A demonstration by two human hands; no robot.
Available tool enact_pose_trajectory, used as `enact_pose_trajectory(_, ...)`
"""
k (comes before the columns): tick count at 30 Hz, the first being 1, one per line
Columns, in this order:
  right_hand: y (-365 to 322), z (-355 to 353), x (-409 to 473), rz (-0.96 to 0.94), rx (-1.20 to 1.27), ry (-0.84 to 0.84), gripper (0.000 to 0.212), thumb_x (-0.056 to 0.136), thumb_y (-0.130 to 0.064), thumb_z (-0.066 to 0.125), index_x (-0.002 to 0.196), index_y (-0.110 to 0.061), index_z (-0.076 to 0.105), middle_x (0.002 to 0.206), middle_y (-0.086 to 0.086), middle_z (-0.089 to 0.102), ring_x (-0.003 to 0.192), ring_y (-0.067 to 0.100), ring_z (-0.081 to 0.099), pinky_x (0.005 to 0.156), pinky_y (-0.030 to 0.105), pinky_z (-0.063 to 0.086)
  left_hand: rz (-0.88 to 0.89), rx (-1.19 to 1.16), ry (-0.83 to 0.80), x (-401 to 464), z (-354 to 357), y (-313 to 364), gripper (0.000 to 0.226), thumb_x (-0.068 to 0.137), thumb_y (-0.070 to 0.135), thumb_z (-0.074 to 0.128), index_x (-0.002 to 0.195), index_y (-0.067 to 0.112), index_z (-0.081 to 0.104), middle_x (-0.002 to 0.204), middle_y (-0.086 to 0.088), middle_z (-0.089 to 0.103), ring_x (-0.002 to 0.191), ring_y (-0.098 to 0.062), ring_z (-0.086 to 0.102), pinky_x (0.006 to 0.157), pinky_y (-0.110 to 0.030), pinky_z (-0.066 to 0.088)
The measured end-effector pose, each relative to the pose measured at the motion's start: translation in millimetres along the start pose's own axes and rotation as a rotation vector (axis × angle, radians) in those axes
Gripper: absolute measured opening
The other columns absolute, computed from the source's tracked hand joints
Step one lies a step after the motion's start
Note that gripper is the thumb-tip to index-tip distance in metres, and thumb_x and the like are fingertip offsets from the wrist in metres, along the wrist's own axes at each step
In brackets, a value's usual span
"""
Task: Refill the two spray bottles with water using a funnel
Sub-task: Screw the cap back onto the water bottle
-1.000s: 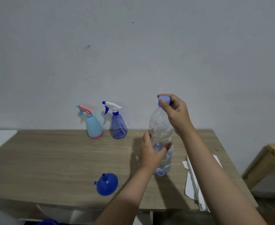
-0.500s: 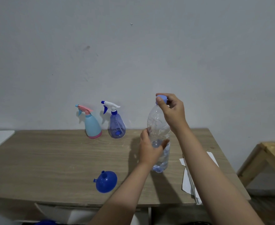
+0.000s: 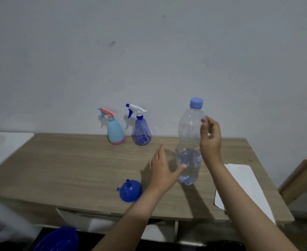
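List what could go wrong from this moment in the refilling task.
1. The tall water bottle stands with both hands open, the left hand and right hand beside it; a knock could tip it.
2. Its cap is on, as are both spray bottles' heads; pouring now would spill.
3. The funnel lies near the table edge.

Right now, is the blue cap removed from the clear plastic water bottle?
No, the blue cap sits on the neck of the clear plastic water bottle, which stands upright on the wooden table.
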State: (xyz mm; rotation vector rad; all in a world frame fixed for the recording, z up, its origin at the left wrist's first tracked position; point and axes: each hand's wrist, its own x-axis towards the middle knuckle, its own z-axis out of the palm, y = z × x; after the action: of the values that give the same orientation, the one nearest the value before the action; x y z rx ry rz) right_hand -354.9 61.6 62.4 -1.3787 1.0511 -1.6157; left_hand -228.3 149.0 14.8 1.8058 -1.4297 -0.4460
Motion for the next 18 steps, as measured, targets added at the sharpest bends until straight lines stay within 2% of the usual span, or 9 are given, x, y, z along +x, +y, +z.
enact_pose_trajectory(2,33.6,-9.8,-24.5,0.087,-0.048,0.015,0.072,0.077,-0.059,0.053,0.13,-0.012,0.046,0.125,0.003,0.055,0.111,0.004,0.056,0.101,0.03,0.045,-0.052,0.069,0.124,-17.1,-12.5,-35.5,0.099,0.071,0.052,0.073,0.148,0.018,0.02,0.154,0.0,0.024,0.142,-0.018,0.02,0.116,-0.045,0.021)
enact_pose_trajectory(4,58.8,-18.6,-47.7,0.182,-0.129,-0.014,0.086,0.069,-0.064,0.062,0.135,-0.014,0.041,0.131,0.004,0.052,0.118,0.016,0.053,0.102,0.039,0.045,-0.161,0.129,0.235,-32.3,-25.0,-74.6,0.1,0.064,0.052,0.078,0.143,0.012,0.031,0.146,-0.007,0.036,0.135,-0.025,0.032,0.112,-0.046,0.028)
enact_pose_trajectory(7,81.5,-25.5,-71.0,0.25,-0.224,-0.097,0.101,0.058,-0.055,0.084,0.139,-0.022,0.034,0.136,-0.001,0.046,0.122,0.015,0.049,0.097,0.031,0.044,-0.384,0.096,0.239,-50.4,-40.7,-116.7,0.113,0.05,0.061,0.075,0.141,0.008,0.034,0.138,-0.012,0.043,0.126,-0.031,0.043,0.105,-0.047,0.037)
enact_pose_trajectory(10,99.6,-22.2,-78.6,0.276,-0.252,-0.173,0.098,0.051,-0.037,0.093,0.132,-0.03,0.038,0.129,-0.006,0.05,0.116,0.016,0.054,0.096,0.037,0.049,-0.409,0.058,0.211,-56.5,-46.0,-139.9,0.113,0.047,0.067,0.061,0.14,0.005,0.039,0.137,-0.013,0.049,0.121,-0.03,0.05,0.101,-0.044,0.043)
enact_pose_trajectory(13,114.1,-14.4,-81.5,0.328,-0.227,-0.158,0.088,0.052,-0.033,0.093,0.123,-0.036,0.041,0.12,-0.008,0.056,0.108,0.016,0.06,0.087,0.047,0.055,-0.366,0.102,0.167,-52.2,-46.1,-152.0,0.105,0.048,0.065,0.058,0.136,0.008,0.047,0.132,-0.009,0.056,0.116,-0.028,0.056,0.097,-0.042,0.047)
enact_pose_trajectory(15,114.0,-10.6,-81.3,0.285,-0.279,-0.116,0.082,0.056,-0.035,0.091,0.119,-0.036,0.04,0.116,-0.007,0.057,0.104,0.012,0.061,0.085,0.045,0.055,-0.341,0.109,0.115,-46.6,-46.9,-155.9,0.1,0.051,0.066,0.057,0.135,0.014,0.048,0.131,-0.003,0.058,0.115,-0.023,0.056,0.096,-0.038,0.046)
enact_pose_trajectory(18,108.8,-8.6,-78.8,0.211,-0.323,-0.074,0.078,0.057,-0.031,0.091,0.116,-0.033,0.039,0.111,-0.007,0.055,0.099,0.004,0.058,0.082,0.033,0.054,-0.292,0.207,0.07,-37.1,-46.4,-158.0,0.082,0.056,0.067,0.057,0.128,0.027,0.053,0.123,0.009,0.058,0.111,-0.014,0.056,0.092,-0.034,0.04)
